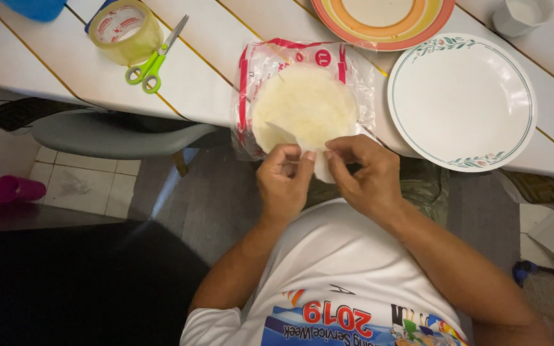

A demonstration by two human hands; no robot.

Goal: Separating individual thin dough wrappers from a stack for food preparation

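Observation:
A stack of pale round flatbreads (304, 106) lies on a clear plastic bag with red print (258, 67) at the table's near edge. My left hand (283, 182) and my right hand (363, 176) meet at the stack's near rim. Both pinch the edge of a thin white sheet (320, 168) that hangs down off the stack between the fingers.
A white plate with a green leaf border (411, 128) sits right of the stack. An orange striped plate (444, 19) and a white cup (524, 14) stand farther back. Green-handled scissors (152, 61) and a tape roll (123, 29) lie at left. A grey chair (117, 134) stands below the table.

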